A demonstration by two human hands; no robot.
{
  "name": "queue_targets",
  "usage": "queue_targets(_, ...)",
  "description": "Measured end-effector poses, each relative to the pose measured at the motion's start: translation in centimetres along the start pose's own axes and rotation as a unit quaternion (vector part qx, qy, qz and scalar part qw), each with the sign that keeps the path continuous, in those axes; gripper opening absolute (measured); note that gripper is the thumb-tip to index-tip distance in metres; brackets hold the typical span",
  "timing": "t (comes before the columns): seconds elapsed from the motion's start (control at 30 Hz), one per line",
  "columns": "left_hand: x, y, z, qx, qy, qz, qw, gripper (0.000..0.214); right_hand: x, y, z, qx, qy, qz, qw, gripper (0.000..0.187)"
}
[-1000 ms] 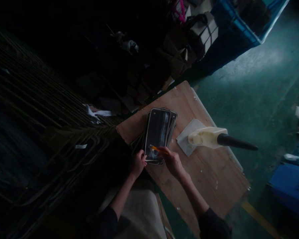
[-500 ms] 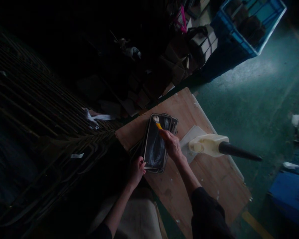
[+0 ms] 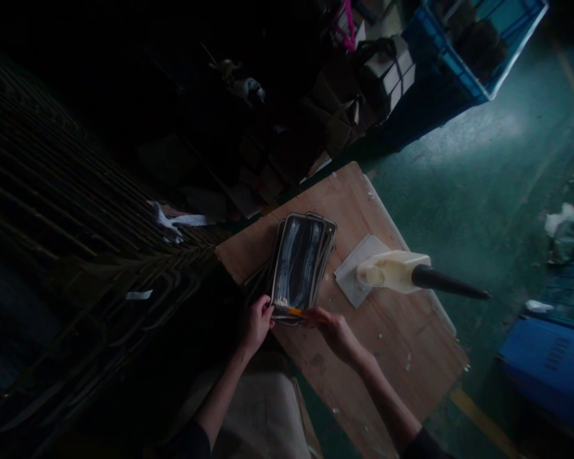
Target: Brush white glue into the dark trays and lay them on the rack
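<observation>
A dark rectangular panel with a pale rim (image 3: pixel 297 264) lies on top of a small stack of similar panels on the wooden board. Whitish streaks run along both of its long sides. My right hand (image 3: pixel 329 324) is closed around the yellow handle of a paintbrush (image 3: pixel 294 312), whose bristles touch the panel's near left corner. My left hand (image 3: pixel 259 320) pinches the near left edge of the panel, close to the brush tip. To the right, a cream plastic bottle with a long black nozzle (image 3: pixel 396 270) lies over a pale flat sheet (image 3: pixel 347 280).
The wooden board (image 3: pixel 411 357) extends right and toward me. Dark stacked frames (image 3: pixel 76 172) fill the left side. A blue crate (image 3: pixel 452 67) stands at the upper right on the green floor, with cartons (image 3: pixel 396 71) beside it. A blue box (image 3: pixel 550 363) sits at lower right.
My right hand has brought the brush from the panel's far left corner down to its near left corner. Fresh white streaks show along the left side. My left hand still grips the edge.
</observation>
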State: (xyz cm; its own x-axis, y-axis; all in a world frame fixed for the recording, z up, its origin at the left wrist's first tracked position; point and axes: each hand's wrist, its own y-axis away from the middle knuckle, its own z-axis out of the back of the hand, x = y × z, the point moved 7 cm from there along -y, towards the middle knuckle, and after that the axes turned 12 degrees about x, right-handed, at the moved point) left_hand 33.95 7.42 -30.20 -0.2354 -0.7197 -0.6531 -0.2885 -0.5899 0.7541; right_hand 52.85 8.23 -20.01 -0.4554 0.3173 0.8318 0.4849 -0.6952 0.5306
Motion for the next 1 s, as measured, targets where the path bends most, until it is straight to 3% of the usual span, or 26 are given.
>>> queue_targets(0.1,0.2,-0.1,-0.1,0.015,-0.019,-0.010,1.000,0.012,-0.3,-1.6,4.1,-0.095,0.014,0.019,0.995,0.026)
queue_targets(0.2,0.5,-0.3,-0.1,0.020,-0.037,-0.006,0.999,0.014,0.9,-3.4,8.4,-0.206,0.106,0.047,0.972,0.027)
queue_targets(0.27,0.6,-0.3,-0.1,0.017,-0.048,-0.002,0.999,0.014,2.2,-4.5,10.0,-0.235,0.158,0.075,0.956,0.027)
queue_targets(0.33,0.7,-0.3,-0.1,0.012,-0.050,0.002,0.999,0.014,3.3,-5.5,10.7,-0.225,0.193,0.098,0.950,0.029)
queue_targets(0.47,0.8,-0.3,-0.1,-0.004,-0.039,0.010,0.999,0.016,3.8,-7.2,10.6,-0.184,0.257,0.097,0.944,0.031)
queue_targets(0.57,0.8,-0.2,0.0,-0.009,-0.024,0.019,0.999,0.017,2.9,-7.0,9.1,-0.147,0.261,0.088,0.950,0.030)
queue_targets(0.8,0.9,0.0,0.0,-0.014,0.038,0.017,0.999,0.020,1.6,-0.1,1.9,-0.029,0.194,0.026,0.980,0.027)
queue_targets(0.9,1.1,0.1,0.0,-0.018,0.052,0.014,0.998,0.023,2.3,1.0,2.8,-0.038,0.122,-0.002,0.992,0.024)
queue_targets(1.0,0.9,0.1,0.0,-0.006,0.033,0.005,0.999,0.020,3.5,-0.3,6.5,-0.132,0.123,0.031,0.983,0.025)
